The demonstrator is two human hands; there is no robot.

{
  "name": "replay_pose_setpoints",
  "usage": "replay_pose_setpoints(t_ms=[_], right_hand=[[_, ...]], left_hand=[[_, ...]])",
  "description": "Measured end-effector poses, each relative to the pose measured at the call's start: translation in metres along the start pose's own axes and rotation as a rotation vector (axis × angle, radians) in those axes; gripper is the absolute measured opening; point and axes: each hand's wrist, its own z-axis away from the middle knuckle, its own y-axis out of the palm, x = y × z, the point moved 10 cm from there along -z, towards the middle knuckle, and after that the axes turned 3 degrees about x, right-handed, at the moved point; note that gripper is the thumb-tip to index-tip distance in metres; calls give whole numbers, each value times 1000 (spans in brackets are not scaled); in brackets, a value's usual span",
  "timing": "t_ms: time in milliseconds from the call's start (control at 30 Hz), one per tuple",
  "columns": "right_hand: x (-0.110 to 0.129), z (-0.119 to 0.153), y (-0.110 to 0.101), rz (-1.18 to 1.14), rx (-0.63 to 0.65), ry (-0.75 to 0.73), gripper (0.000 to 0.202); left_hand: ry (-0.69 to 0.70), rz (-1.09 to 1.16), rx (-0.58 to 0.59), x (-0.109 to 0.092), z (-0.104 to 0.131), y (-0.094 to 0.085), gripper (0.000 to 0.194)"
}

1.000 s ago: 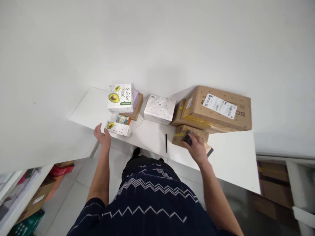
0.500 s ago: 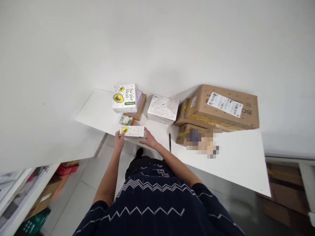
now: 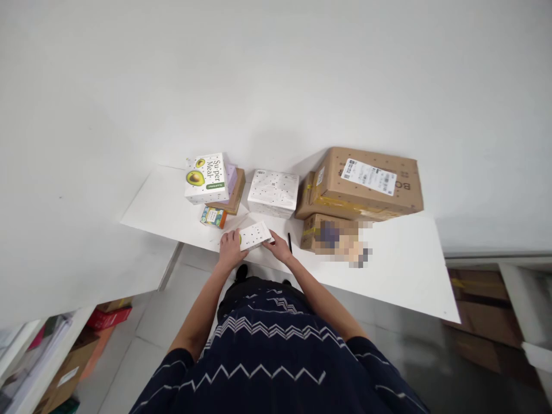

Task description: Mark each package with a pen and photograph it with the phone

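Near the front edge of the white table, a slim white speckled box (image 3: 255, 234) sits tilted between my hands. My left hand (image 3: 230, 248) wraps over its left end and covers most of a green avocado print. At the right end, the fingers of my right hand (image 3: 278, 247) are closed on the box's corner. Just beyond my left hand lies a small colourful carton (image 3: 213, 217) with an orange side. Behind it, a white avocado-print box (image 3: 206, 178) marked "Su-per Meal" rests on a lilac box (image 3: 232, 179) and a brown box (image 3: 236, 198).
A larger white speckled box (image 3: 273, 192) stands at the back of the table (image 3: 401, 270). To its right are a big labelled cardboard carton (image 3: 366, 183) and a smaller carton (image 3: 310, 233), partly blurred out. A black pen-like stick (image 3: 290, 242) lies right of my right hand.
The slim white box has moved right and turned, its right end now angled away from me. My left hand has shifted from its left edge to over its end. The view has shifted slightly.
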Motion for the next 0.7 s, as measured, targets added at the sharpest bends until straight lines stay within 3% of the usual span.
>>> replay_pose_setpoints(t_ms=[67,167,267,333,433,533,700], right_hand=[[0,2,1,-17,-22,9,55],[0,3,-4,-57,-64,20,49],[-7,5,-16,-102,-140,61,50],[-17,10,-23,-137,-193,116,58],[-32,21,-18,-224,-185,211,63],[-37,34,0,-342,-68,257,60],[-25,44,6,-514,18,205,67]], left_hand=[[26,-15,47,-4,-9,0,83],[-71,161,62,14,-14,0,82],[-279,697,65,43,-8,15,78],[-368,1002,93,50,0,32,72],[-423,1151,151,45,9,53,67],[-475,1241,204,36,15,68,69],[-406,1360,244,21,14,71,74]])
